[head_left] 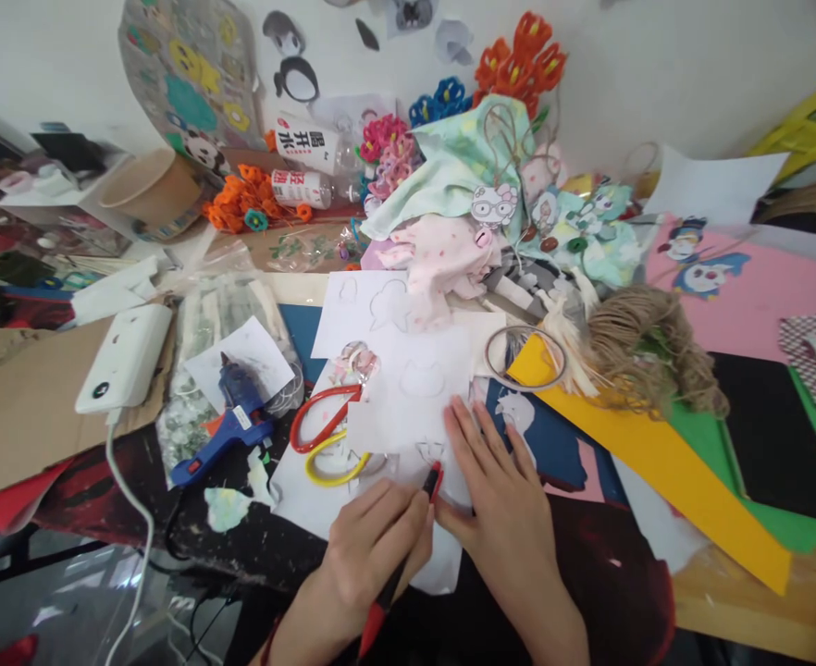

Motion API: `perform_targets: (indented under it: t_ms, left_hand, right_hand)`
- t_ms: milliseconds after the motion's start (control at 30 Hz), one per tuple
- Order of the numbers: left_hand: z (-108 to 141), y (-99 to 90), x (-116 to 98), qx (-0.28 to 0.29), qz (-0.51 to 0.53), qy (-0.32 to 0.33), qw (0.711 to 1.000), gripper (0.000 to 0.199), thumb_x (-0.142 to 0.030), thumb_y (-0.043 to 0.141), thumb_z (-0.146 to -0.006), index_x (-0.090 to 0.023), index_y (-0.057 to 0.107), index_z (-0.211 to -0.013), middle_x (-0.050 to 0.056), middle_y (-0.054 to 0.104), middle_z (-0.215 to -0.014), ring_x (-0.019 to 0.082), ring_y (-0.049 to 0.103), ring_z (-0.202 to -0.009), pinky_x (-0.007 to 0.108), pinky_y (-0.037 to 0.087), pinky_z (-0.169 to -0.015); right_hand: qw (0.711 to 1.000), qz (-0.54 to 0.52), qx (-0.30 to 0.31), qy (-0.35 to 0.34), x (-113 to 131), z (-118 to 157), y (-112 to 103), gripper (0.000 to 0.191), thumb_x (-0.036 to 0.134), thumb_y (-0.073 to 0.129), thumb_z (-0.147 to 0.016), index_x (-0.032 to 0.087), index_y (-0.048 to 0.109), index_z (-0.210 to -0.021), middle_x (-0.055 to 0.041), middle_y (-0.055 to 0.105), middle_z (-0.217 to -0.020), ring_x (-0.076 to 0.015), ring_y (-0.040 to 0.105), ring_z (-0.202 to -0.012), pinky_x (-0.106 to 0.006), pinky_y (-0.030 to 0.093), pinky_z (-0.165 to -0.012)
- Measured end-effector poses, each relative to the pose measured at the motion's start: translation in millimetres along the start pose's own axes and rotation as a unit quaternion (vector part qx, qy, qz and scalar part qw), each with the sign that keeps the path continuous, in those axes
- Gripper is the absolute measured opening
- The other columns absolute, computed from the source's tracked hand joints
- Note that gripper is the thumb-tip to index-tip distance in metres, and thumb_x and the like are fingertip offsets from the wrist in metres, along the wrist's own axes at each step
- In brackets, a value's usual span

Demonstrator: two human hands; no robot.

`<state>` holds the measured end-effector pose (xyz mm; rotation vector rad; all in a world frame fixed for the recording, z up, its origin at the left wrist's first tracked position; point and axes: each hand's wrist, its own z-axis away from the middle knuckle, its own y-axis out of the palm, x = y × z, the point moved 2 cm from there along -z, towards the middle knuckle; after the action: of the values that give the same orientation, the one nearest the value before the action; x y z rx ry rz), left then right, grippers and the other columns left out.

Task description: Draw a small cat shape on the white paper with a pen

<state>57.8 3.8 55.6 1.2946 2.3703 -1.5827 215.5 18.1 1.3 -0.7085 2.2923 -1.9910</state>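
My left hand is closed around a black-and-red pen, its tip close to a small line drawing on the white paper. Flat on the right side of that paper lies my right hand, fingers stretched and slightly spread. Other faint outlines show on the sheets, among them a rounded shape with two ears. Scissors with one red handle and one yellow handle rest left of the drawing; their blades are mostly hidden under paper.
A blue glue gun and a white power bank with a cable are at left. Right are a metal ring, a twine bundle and a yellow strip. Fabric, plastic bottles and orange flowers crowd the back.
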Motion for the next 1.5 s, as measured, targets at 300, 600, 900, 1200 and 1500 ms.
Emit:
perform_targets:
  t_ms: [300,600,900,1200,1500]
  left_hand:
    - [1,1.6,0,-0.008,-0.006,-0.001,1.0,0.015,-0.002,0.061,-0.091,-0.011,0.065,-0.101,0.007,0.075,-0.083,0.016,0.073,-0.074,0.031,0.065,-0.074]
    - [2,4.8,1,-0.02,-0.004,0.005,1.0,0.015,0.0,0.062,-0.089,-0.011,0.065,-0.099,0.006,0.074,-0.081,0.015,0.073,-0.073,0.03,0.066,-0.072]
    - [15,-6.7,1,-0.068,-0.001,-0.031,0.997,0.016,0.004,0.065,-0.083,-0.013,0.064,-0.085,0.003,0.071,-0.075,0.012,0.069,-0.063,0.025,0.064,-0.067]
    - [12,-2.2,5,-0.069,0.006,-0.062,0.996,0.015,0.001,0.068,-0.083,-0.013,0.065,-0.087,0.003,0.072,-0.077,0.014,0.07,-0.066,0.025,0.064,-0.066]
    - [18,16.7,6,-0.125,0.002,-0.024,0.992,0.013,0.0,0.065,-0.086,-0.013,0.065,-0.085,0.002,0.069,-0.072,0.011,0.066,-0.061,0.023,0.061,-0.06]
  right_hand:
    - [1.0,0.012,0.005,0.0,0,0,0,0.066,0.041,0.048,-0.097,0.011,0.037,-0.155,-0.0083,0.04,-0.161,-0.0286,0.037,-0.149,-0.048,0.024,-0.118]
    - [1.0,0.01,0.002,-0.001,0,0,0,0.067,0.041,0.048,-0.097,0.012,0.035,-0.156,-0.0085,0.041,-0.161,-0.0285,0.037,-0.148,-0.049,0.025,-0.118]
    - [1.0,-0.005,-0.02,-0.001,-1,1,1,0.069,0.046,0.053,-0.097,0.013,0.036,-0.156,-0.0093,0.046,-0.158,-0.0283,0.04,-0.147,-0.049,0.026,-0.119]
    - [1.0,-0.006,-0.014,-0.003,-2,1,0,0.07,0.048,0.053,-0.097,0.013,0.036,-0.156,-0.0095,0.045,-0.159,-0.0278,0.038,-0.148,-0.048,0.025,-0.119]
    - [1.0,-0.002,-0.007,0.001,0,-1,-2,0.065,0.038,0.052,-0.095,0.013,0.038,-0.154,-0.0089,0.045,-0.159,-0.0276,0.039,-0.148,-0.047,0.025,-0.119]
